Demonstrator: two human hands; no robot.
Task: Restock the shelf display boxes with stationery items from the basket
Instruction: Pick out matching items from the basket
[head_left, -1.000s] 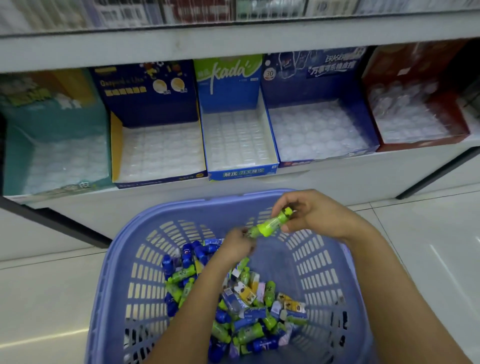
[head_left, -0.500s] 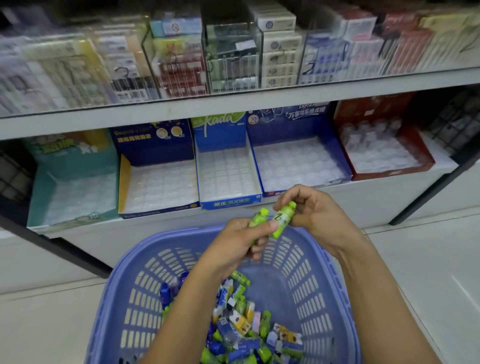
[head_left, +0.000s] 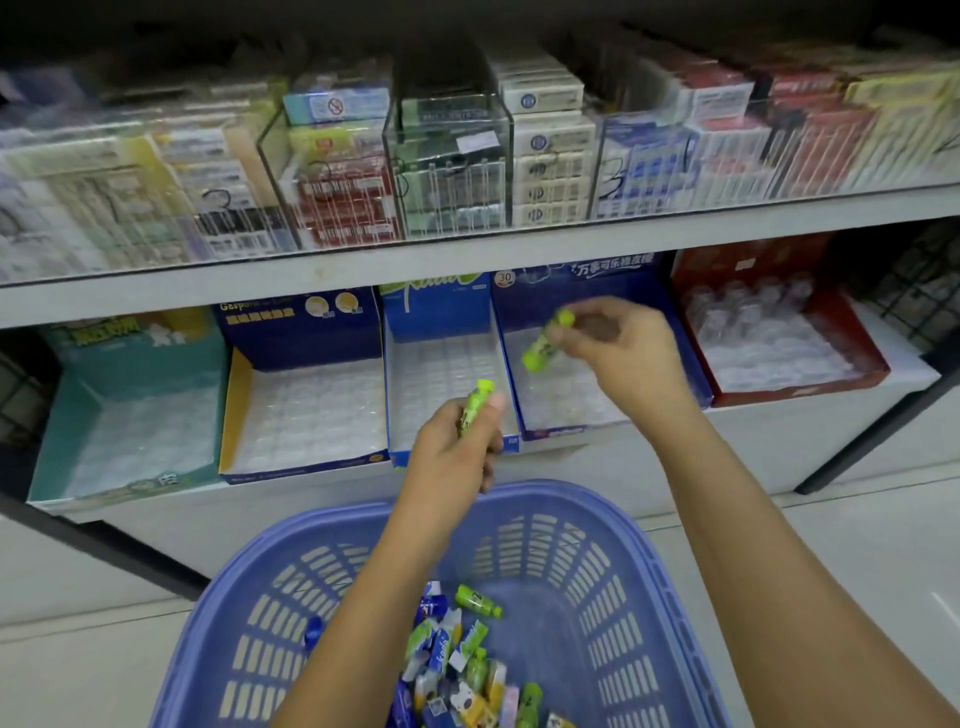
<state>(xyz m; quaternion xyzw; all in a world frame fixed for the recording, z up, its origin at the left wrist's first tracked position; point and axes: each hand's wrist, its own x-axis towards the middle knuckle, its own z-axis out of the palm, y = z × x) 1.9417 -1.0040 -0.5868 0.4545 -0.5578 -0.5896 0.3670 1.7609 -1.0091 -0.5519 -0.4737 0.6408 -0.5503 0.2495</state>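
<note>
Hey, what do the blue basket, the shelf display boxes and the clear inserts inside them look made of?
The basket looks like moulded plastic, matte blue-violet, given its slotted walls. The display boxes seem printed cardboard: flat folded panels. The inserts appear thin clear formed plastic, glossy, with rows of shallow cups.

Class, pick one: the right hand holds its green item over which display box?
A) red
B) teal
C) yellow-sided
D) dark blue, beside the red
D: the right hand pinches the green item above the dark blue box, just left of the red box.
</note>
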